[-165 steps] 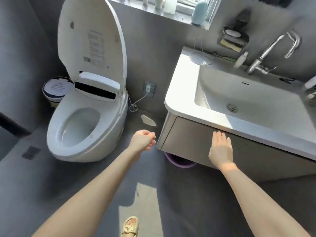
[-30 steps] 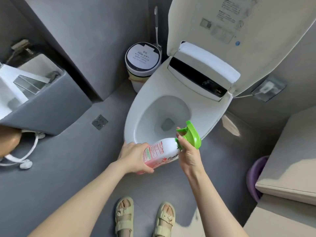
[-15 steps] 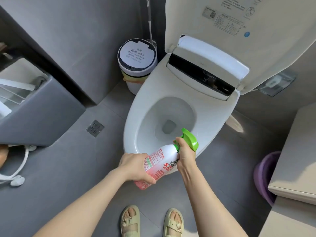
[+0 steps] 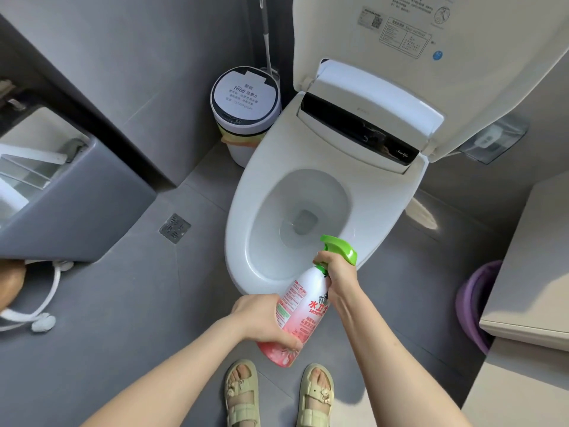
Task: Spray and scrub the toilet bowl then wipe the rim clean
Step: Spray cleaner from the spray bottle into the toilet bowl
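The white toilet [image 4: 255, 186] stands in front of me with seat and lid raised against the wall, its bowl [image 4: 277, 241] open with water at the bottom. A pink-and-white spray bottle [image 4: 303, 303] with a green trigger head [image 4: 340, 249] is tilted over the bowl's near rim, nozzle pointing into the bowl. My left hand [image 4: 261, 318] grips the bottle's lower body. My right hand [image 4: 337, 272] is wrapped round the neck with fingers at the trigger. A toilet brush handle [image 4: 266, 38] leans in the corner behind the bin.
A white lidded bin [image 4: 244, 106] stands left of the toilet. A floor drain [image 4: 175, 228] lies on the grey tiles. A grey ledge [image 4: 77, 204] juts in at left; a vanity cabinet [image 4: 532, 272] and purple basin [image 4: 474, 303] are at right. My sandalled feet [image 4: 278, 396] are below.
Both hands took up the spray bottle after the earliest frame. Over the last second the bottle has tipped more upright and its nozzle has come in over the near rim.
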Demonstrator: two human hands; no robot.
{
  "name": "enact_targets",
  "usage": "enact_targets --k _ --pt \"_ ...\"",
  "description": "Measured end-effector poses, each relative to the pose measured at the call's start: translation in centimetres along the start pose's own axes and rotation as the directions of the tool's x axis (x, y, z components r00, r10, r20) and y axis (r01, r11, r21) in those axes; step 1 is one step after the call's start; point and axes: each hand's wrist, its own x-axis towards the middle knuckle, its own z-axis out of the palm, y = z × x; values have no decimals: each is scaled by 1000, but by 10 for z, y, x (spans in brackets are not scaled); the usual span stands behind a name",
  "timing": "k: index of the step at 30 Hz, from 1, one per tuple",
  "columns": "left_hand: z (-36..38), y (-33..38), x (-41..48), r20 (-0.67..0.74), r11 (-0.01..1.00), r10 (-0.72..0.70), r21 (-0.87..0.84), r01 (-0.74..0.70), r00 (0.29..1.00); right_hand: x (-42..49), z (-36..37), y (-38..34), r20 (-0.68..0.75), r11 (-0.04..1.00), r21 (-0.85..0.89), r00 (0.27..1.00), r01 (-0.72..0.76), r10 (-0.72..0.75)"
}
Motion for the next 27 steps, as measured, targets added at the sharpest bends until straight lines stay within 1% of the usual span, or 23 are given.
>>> enact_targets --k 5,7,9,10,11,13,14,16,17,19,21,23,24,27 --pt "12 10 -7 27 996 17 -91 -15 999 -13 -11 -4 112 992 -122 993 44 -31" --pt "17 15 -12 38 992 31 -126 -26 999 -18 -14 -5 136 979 -189 989 75 -50" --pt "26 20 -15 82 988 33 -152 -21 996 -20 -17 -3 177 960 -264 983 90 -44" --pt "31 23 -18 114 986 34 -164 -15 993 -21 -19 0 204 940 -330 979 89 -21" --pt "37 25 -20 145 982 34 -188 -6 989 -22 -20 3 220 895 -437 976 92 7" --pt "45 28 -23 162 967 31 -256 12 986 -23 -27 12 193 741 -662 981 112 24" --pt "47 28 -23 156 957 21 -290 25 988 -22 -31 14 162 685 -720 987 111 10" --pt "45 26 -21 141 944 2 -327 45 990 -24 -34 14 112 629 -770 993 107 -31" --pt "43 25 -20 138 946 -10 -319 54 990 -24 -37 13 106 610 -784 993 117 -54" --pt "34 22 -17 127 955 -27 -291 63 992 -22 -42 13 116 596 -789 989 148 -92" --pt "22 18 -15 94 953 -43 -295 69 995 -20 -44 11 155 558 -805 980 201 -128" --pt "9 11 -12 14 943 -79 -322 79 997 -19 -43 9 189 495 -838 974 228 -129" --pt "2 6 -10 -47 940 -109 -330 88 993 -23 -40 7 209 438 -865 970 244 -127" --pt "-19 -9 -5 -246 935 -216 -330 128 945 -27 -33 9 309 201 -923 943 328 -122"
